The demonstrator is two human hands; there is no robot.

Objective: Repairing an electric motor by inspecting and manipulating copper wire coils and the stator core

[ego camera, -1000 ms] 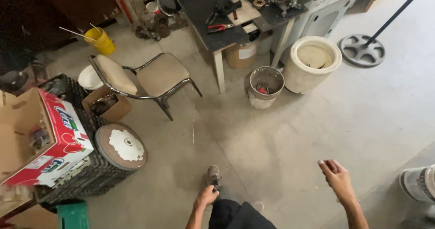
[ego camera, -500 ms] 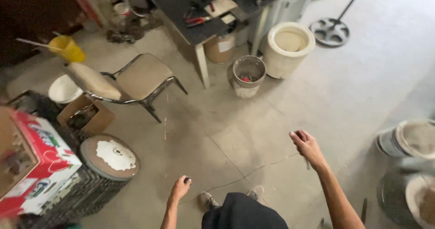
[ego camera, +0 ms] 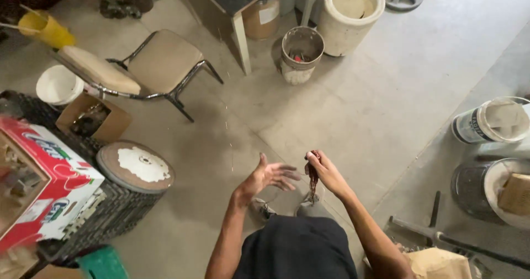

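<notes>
Over concrete floor [ego camera: 353,113]: right hand [ego camera: 327,171] pinches reddish strand [ego camera: 313,180] (dangling); left hand [ego camera: 266,178] spread.

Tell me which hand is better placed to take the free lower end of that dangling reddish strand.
Left. The right hand already pinches the reddish strand at its top, so it is occupied. The left hand is open, empty, fingers spread, close beside the hanging end.

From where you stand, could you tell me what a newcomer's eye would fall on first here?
Probably the right hand at centre, pinching a dark reddish strand that dangles from it, with the open left hand beside it. Next, the tan metal-framed chair at upper left. Then the red and white carton at the left edge, beside a round disc on a black crate.
</notes>
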